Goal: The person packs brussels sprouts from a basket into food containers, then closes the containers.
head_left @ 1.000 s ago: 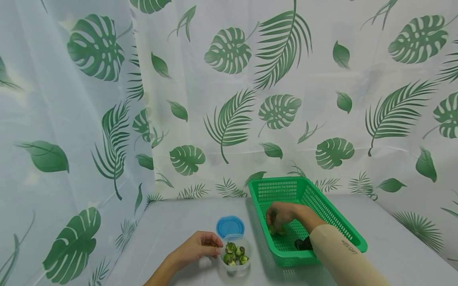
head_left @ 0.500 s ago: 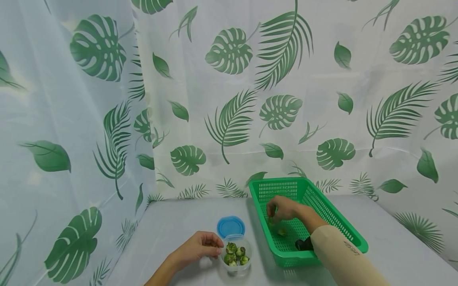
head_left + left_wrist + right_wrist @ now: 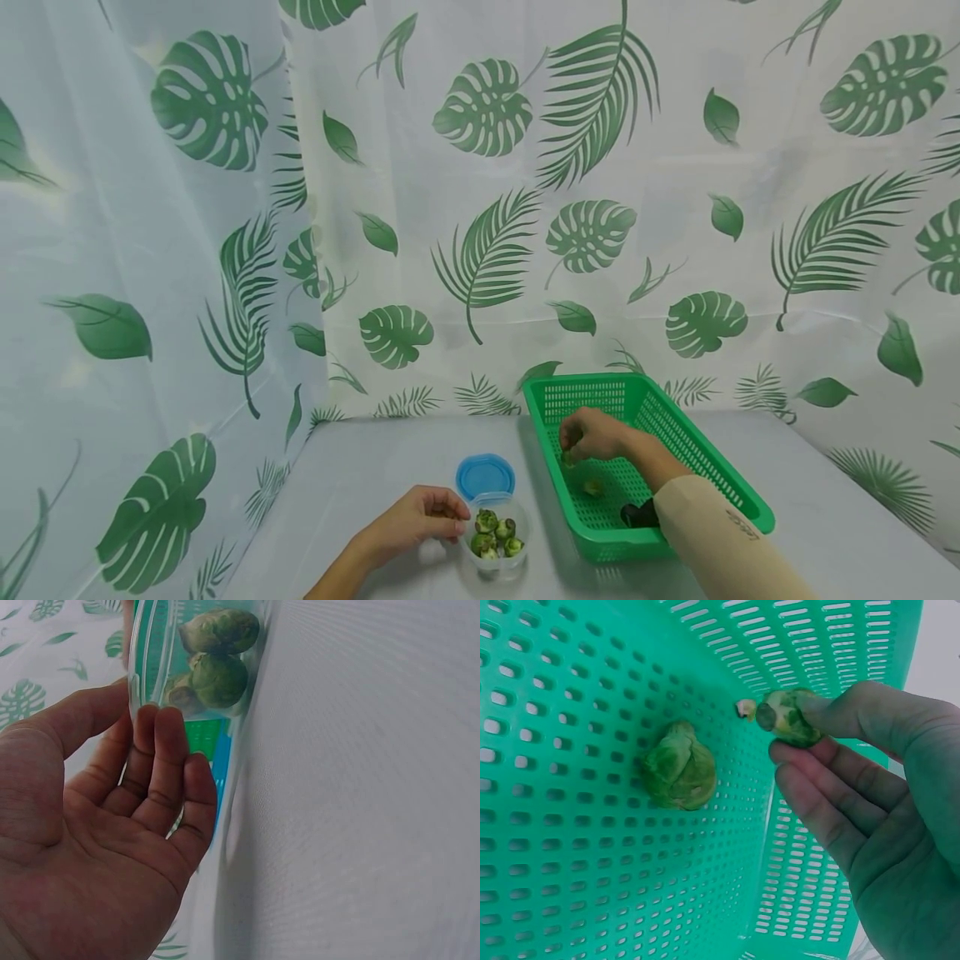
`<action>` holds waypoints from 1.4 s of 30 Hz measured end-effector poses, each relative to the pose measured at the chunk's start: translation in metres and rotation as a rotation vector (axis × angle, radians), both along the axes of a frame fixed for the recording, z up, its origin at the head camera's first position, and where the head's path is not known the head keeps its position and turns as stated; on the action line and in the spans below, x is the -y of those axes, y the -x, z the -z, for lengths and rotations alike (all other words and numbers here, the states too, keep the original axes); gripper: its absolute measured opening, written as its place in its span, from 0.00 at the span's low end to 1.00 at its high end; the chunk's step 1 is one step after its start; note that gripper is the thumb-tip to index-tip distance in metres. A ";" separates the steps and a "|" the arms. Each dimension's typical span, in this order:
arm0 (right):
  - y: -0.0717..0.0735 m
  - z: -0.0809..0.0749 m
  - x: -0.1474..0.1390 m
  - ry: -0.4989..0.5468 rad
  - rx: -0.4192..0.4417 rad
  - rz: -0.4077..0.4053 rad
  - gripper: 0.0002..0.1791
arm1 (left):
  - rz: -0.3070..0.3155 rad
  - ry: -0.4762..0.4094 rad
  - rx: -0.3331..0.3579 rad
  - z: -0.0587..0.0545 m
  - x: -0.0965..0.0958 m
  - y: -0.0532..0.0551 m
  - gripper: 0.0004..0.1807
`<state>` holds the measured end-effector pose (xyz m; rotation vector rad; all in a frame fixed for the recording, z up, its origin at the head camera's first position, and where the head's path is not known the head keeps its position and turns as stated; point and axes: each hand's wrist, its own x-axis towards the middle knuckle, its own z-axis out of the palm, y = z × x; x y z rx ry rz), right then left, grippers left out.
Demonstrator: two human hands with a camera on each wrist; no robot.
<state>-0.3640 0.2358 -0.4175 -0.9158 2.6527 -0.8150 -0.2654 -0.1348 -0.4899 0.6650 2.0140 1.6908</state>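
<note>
Inside the green basket [image 3: 558,483], my right hand [image 3: 596,435] pinches a Brussels sprout [image 3: 791,716] between thumb and fingers, its cut stem facing out. Another Brussels sprout [image 3: 679,769] lies on the basket floor, and a small pale piece [image 3: 745,709] shows behind the held one. My left hand [image 3: 427,518] holds the edge of a clear plastic container [image 3: 517,564], thumb and fingertips at its rim. Several Brussels sprouts [image 3: 487,522] sit in that container; two of them show through its wall in the left wrist view.
A blue lid [image 3: 485,477] lies on the table [image 3: 390,450] just behind the container. A black object [image 3: 637,514] lies in the basket, partly hidden by my right sleeve [image 3: 720,529]. A leaf-patterned curtain [image 3: 480,250] closes off the back and left.
My right hand has risen a little from the basket floor with one Brussels sprout, and another has come into sight below it. The left hand stays at the container.
</note>
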 end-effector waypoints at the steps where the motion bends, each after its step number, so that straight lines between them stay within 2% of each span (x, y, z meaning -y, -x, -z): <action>1: 0.000 0.000 0.000 0.004 0.001 0.003 0.05 | 0.000 0.000 0.001 0.000 0.000 0.000 0.15; 10: 0.003 0.002 -0.001 0.049 -0.009 0.001 0.03 | 0.013 -0.015 0.010 0.001 0.001 0.000 0.16; 23: 0.006 0.003 0.000 0.118 -0.111 0.014 0.03 | 0.017 -0.026 0.008 0.002 0.002 0.000 0.16; 42: -0.001 -0.007 0.007 0.223 -0.244 0.071 0.03 | 0.001 -0.011 0.017 0.000 0.000 0.000 0.14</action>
